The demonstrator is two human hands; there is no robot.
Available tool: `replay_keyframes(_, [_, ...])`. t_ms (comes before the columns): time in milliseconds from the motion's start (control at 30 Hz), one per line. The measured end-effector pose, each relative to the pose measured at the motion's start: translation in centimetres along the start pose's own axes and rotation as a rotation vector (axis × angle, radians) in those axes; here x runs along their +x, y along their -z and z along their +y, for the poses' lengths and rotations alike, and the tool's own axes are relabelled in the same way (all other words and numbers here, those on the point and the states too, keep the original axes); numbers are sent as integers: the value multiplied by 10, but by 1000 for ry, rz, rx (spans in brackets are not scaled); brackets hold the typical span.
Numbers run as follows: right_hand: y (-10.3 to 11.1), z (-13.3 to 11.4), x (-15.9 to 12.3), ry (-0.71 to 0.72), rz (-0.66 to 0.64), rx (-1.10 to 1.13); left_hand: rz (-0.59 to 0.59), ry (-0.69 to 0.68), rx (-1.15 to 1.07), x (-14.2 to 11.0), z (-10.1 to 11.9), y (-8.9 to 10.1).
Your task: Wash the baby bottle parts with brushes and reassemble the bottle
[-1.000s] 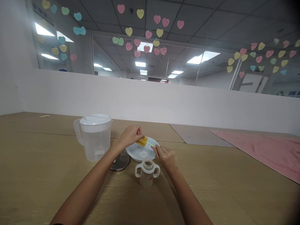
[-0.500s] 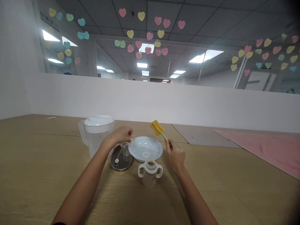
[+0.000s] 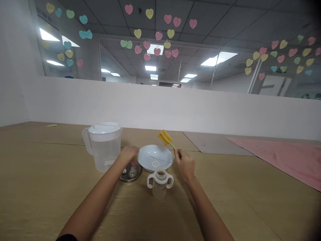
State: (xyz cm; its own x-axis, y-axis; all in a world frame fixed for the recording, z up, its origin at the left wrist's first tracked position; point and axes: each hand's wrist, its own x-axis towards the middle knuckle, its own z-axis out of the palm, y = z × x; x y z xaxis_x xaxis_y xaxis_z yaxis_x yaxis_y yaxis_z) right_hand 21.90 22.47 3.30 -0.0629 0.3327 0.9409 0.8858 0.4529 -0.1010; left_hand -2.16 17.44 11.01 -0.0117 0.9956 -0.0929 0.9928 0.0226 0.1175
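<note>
head view, items: right hand [image 3: 185, 166], fingers closed on the green handle of a yellow sponge bottle brush [image 3: 165, 138], held up just right of a white plate [image 3: 146, 156]. left hand [image 3: 129, 155], curled down over a round metal lid [image 3: 124, 176]; grip on it cannot be told. two-handled baby bottle [image 3: 159, 188] between the hands, nearer the camera. plastic jug [image 3: 104, 154] beside left hand.

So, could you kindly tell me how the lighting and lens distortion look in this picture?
In the head view, the overhead light panels glare white, the wide lens bows the low white wall and the table edge, the right corners darken, and the sponge bottle brush shows only slight softness.
</note>
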Motion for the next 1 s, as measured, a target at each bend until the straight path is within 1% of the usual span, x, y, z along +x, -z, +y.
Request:
replay_keyframes(67, [0, 0, 0, -7, -10, 6, 62, -32, 31, -3, 4, 7])
replay_keyframes(133, [0, -1, -1, -21, -20, 12, 121, -121, 18, -3, 13, 8])
replay_keyframes(200, [0, -2, -1, -40, -26, 15, 134, -233, -22, -1, 25, 2])
replay_keyframes(300, [1, -3, 0, -46, -37, 26, 70, -336, -76, 7, 40, -20])
replay_keyframes(367, [1, -4, 0, -42, -42, 32, 14, -353, -98, 14, 43, -33])
replay_keyframes(433, [2, -4, 0, -40, -48, 34, -33, -370, -127, 20, 40, -41])
replay_keyframes(533, [2, -5, -1, -38, -61, 39, -90, -385, -177, 28, 30, -44])
replay_keyframes(600, [2, -5, -1, -40, -70, 47, -110, -364, -203, 31, 25, -44])
replay_keyframes(733, [2, -4, -1, -53, -85, 60, -99, -310, -234, 31, 24, -47])
replay_keyframes(800, [2, -3, -1, -61, -91, 66, -61, -305, -257, 29, 25, -43])
replay_keyframes(867, [2, -3, -1, -75, -93, 70, 13, -319, -300, 25, 22, -32])
replay_keyframes(933, [2, -4, -1, -87, -80, 72, 134, -333, -368, 20, 16, -15])
replay_keyframes(1000, [2, -5, -2, -80, -53, 82, 296, -322, -503, 14, 10, 2])
